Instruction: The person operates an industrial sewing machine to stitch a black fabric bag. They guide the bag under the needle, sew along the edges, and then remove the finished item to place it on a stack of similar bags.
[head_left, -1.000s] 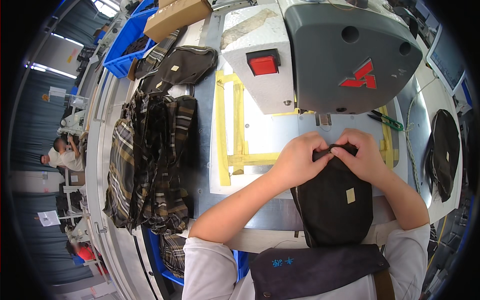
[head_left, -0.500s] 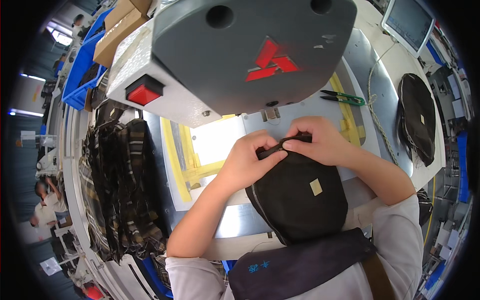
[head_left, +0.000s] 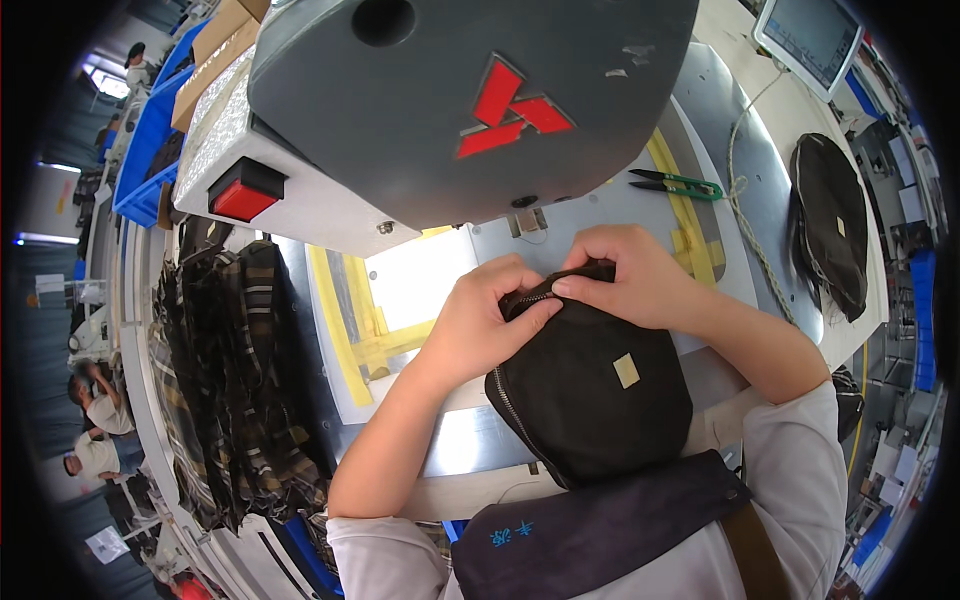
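A black fabric pouch with a silver zipper along its left edge and a small cream patch hangs between my hands, its lower end near my dark apron. My left hand pinches the top edge beside the zipper, thumb pointing right. Right beside it, my right hand pinches the same edge, its thumb on the front. Both hands are closed on the pouch, their tips almost meeting. Just beyond them stands the grey head of a sewing machine with a red emblem, above a bright plate edged with yellow tape.
Green-handled thread snips lie on the machine bed beside a twisted cord. Another black pouch rests at the right. Plaid and black fabric pieces are heaped at the left. A screen stands at the far right, blue bins far left.
My view has shifted slightly, so the machine head sits further left and higher. Both hands keep their pinch on the pouch's top edge, and more of the zipper shows between them.
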